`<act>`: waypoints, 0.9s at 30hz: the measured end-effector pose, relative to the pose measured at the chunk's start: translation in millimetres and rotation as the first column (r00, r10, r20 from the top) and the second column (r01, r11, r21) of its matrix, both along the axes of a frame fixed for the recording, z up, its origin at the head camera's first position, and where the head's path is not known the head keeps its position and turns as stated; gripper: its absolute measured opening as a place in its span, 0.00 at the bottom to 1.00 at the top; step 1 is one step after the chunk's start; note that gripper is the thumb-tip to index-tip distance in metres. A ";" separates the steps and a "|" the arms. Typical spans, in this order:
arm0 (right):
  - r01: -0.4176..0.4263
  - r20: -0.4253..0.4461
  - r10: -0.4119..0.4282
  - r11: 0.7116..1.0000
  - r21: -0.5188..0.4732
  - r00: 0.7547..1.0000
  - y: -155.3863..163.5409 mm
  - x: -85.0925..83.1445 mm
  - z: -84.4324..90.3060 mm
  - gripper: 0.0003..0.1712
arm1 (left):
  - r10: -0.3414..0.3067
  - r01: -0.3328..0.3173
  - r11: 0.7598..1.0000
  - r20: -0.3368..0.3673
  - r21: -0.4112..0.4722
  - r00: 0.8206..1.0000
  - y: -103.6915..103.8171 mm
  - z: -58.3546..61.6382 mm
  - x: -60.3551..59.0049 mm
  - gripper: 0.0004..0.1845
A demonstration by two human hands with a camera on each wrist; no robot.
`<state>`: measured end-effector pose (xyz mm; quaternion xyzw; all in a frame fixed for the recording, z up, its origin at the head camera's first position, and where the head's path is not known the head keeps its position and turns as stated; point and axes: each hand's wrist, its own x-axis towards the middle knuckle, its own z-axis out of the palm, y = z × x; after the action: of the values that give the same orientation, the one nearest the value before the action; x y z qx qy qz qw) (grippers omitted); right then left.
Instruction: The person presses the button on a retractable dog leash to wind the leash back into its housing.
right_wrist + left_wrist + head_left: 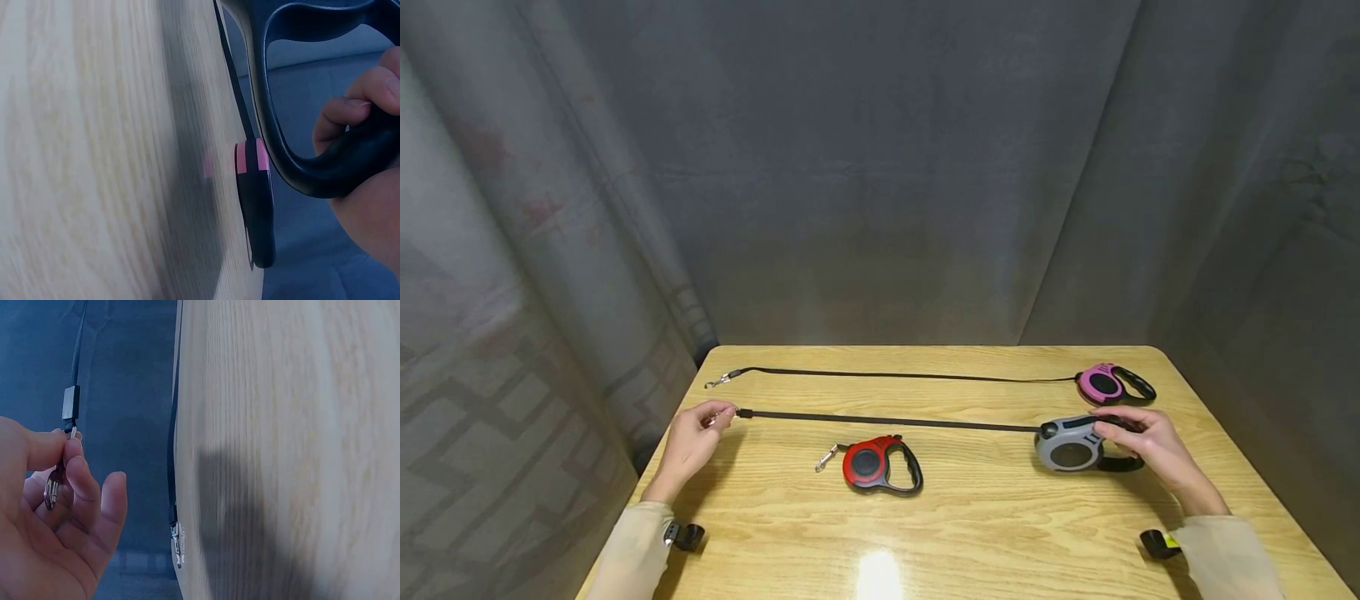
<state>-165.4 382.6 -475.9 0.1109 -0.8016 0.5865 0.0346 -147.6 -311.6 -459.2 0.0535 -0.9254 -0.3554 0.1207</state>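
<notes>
A grey retractable dog leash (1071,450) is held above the table by its black handle in my right hand (1150,446). Its black strap (887,422) runs taut leftward to my left hand (695,442). There the thumb and fingers pinch the metal clip (52,487) at the strap's end, partly hidden by the fingers. In the right wrist view, fingers curl round the black handle (356,162). A red retractable leash (867,463) lies between the hands, its clip (827,457) close to the casing.
Toward the table's back, a pink retractable leash (1102,384) lies at the right, its strap (910,376) stretched left to a metal clip (718,381). The wooden table (970,533) has grey curtains (880,208) behind and at the sides.
</notes>
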 end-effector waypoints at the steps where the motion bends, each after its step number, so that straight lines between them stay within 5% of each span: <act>1: -0.002 -0.001 0.002 1.000 0.000 1.000 -0.5 -0.1 0.1 0.18 | -0.001 0.001 1.000 -0.002 0.002 1.000 0.0 -0.3 0.4 0.13; 27: -0.014 0.039 0.014 1.000 0.010 0.999 -7.8 -2.1 7.4 0.17 | -0.023 0.022 1.000 0.029 0.018 0.999 4.5 0.7 -0.6 0.15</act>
<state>-167.5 374.8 -468.5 0.1052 -0.8042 0.5848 0.0141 -148.2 -307.2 -458.5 0.0492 -0.9244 -0.3640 0.1027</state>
